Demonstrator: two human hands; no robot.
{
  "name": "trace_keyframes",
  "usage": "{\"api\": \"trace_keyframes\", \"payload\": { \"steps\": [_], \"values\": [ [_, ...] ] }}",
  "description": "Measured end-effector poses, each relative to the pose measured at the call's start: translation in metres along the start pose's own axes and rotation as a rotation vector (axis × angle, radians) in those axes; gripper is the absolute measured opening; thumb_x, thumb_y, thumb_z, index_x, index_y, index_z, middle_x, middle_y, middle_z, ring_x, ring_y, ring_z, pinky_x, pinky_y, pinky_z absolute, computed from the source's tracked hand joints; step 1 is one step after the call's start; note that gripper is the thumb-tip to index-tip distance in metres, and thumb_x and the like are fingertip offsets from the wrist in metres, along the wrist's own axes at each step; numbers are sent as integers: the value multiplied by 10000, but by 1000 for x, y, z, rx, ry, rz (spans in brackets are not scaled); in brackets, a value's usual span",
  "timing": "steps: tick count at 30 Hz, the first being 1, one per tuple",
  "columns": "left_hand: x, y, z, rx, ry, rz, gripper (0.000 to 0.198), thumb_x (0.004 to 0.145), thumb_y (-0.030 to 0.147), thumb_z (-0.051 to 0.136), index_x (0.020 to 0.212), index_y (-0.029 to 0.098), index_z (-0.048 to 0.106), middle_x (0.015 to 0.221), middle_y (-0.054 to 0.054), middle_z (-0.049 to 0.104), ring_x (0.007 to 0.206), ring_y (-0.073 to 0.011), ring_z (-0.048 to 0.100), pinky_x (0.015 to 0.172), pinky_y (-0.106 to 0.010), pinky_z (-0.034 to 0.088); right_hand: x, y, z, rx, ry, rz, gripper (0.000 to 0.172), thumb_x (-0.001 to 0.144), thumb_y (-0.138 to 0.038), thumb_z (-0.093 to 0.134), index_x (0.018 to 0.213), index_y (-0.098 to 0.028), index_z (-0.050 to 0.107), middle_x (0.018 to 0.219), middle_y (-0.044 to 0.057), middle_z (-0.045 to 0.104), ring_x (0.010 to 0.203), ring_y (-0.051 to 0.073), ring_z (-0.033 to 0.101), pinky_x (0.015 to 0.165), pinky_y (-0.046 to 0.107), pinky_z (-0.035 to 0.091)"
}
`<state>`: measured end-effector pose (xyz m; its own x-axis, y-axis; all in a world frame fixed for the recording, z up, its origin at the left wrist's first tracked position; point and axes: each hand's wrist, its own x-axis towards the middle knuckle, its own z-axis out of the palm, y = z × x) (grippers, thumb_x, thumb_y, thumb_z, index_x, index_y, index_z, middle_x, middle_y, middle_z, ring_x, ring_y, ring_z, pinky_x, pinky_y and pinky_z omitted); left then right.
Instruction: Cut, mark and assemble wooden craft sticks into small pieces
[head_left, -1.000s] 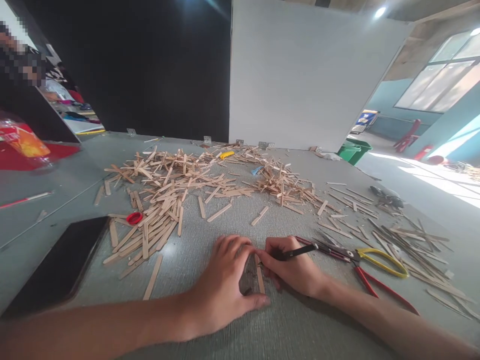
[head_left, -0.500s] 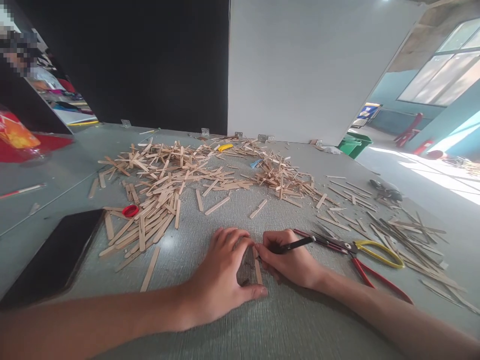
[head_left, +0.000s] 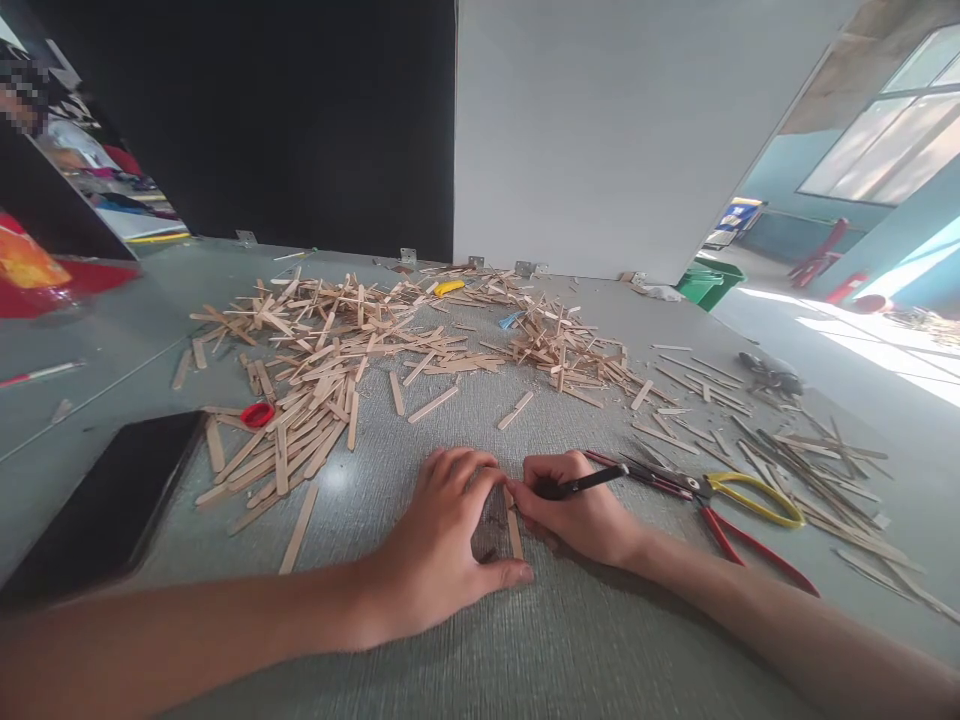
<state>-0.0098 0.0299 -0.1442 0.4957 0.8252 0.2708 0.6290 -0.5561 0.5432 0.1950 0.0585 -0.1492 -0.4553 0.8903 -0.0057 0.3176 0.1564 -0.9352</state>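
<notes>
A wooden craft stick [head_left: 514,530] lies on the table, pointing away from me. My left hand [head_left: 450,545] braces it in a curve, with the index fingertip at its far end and the thumb at its near end. Gripped in my right hand [head_left: 577,505] is a black pen [head_left: 596,481]. The pen's tip is close to the stick, partly hidden behind my fingers. Right of that hand lie scissors [head_left: 701,488] with one yellow and one red handle, beside a dark slim tool whose kind I cannot make out.
Craft sticks [head_left: 322,380] are heaped across the table's middle. A black phone [head_left: 112,500] and a red ring [head_left: 257,414] lie left. Split sticks [head_left: 825,480] lie right. Upright panels [head_left: 585,130] close off the back; a green bin [head_left: 709,285] stands beyond.
The view has shifted very slightly. Both hands keep almost the same pose at the stick, and the pen has barely moved.
</notes>
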Motion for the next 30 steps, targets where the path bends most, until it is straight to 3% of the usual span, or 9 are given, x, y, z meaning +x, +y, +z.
{"api": "trace_keyframes", "payload": {
  "steps": [30],
  "values": [
    [2,0,0,35,-52,-13,673,686,492,930,1184,212,576,1325,-121,579,1276,-385,481,1073,-589,380,1,-2,-4,-150,19,-109,383,904,-243,610,570,-218,423,439,-73,435,421,80,371,433,225,243]
  ]
}}
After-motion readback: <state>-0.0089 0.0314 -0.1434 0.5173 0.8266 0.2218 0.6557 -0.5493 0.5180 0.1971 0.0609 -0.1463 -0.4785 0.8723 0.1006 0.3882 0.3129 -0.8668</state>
